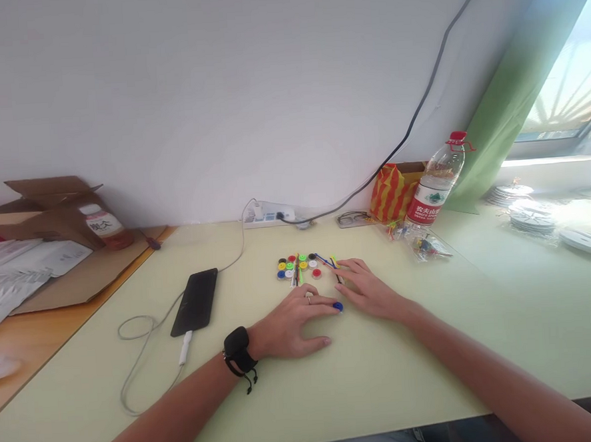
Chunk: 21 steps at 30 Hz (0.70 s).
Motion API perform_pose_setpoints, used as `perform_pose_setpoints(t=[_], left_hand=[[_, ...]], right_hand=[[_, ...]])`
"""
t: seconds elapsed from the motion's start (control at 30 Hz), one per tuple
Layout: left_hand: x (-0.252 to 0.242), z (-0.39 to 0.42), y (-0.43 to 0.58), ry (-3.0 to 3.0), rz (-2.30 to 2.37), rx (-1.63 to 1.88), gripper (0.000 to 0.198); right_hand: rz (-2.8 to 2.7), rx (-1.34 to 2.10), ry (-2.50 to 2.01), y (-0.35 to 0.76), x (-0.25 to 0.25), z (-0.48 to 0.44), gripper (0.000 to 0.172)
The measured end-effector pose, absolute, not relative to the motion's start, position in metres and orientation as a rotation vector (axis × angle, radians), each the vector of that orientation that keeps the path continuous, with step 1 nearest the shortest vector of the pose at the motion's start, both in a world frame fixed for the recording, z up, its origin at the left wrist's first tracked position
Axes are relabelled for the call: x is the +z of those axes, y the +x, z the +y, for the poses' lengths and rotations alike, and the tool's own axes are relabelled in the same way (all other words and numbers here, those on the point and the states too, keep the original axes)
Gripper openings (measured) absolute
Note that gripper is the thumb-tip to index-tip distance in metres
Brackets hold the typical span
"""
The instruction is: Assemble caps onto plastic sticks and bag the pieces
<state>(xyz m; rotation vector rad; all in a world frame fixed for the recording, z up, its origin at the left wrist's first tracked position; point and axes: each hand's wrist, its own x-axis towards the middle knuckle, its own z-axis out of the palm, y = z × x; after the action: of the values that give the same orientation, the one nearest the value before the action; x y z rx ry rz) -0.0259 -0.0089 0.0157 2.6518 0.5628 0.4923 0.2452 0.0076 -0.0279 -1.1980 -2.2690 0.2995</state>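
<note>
My left hand [294, 321], with a ring and a black wrist strap, lies flat on the pale green table [434, 366], fingers stretched toward a small blue round piece [337, 306] at its fingertips. My right hand [367, 288] rests beside it, fingers spread, touching thin coloured sticks [328, 262]. Just beyond both hands lies a cluster of several small coloured round pieces [298, 266] with more sticks among them.
A black phone [196, 300] on a white cable lies to the left. A power strip [270, 216], glasses [353, 219], an orange-yellow bag [391, 192], a water bottle [433, 186] and a clear packet [427, 246] stand behind. Cardboard boxes [49, 209] sit far left.
</note>
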Motion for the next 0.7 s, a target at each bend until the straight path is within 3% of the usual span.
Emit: perform_pose_setpoints(t=[0.7], left_hand=[[0.017, -0.005, -0.029, 2.636, 0.682, 0.557, 0.048]], right_hand=[[-2.221, 0.289, -1.247, 0.254, -0.030, 0.017, 0.031]])
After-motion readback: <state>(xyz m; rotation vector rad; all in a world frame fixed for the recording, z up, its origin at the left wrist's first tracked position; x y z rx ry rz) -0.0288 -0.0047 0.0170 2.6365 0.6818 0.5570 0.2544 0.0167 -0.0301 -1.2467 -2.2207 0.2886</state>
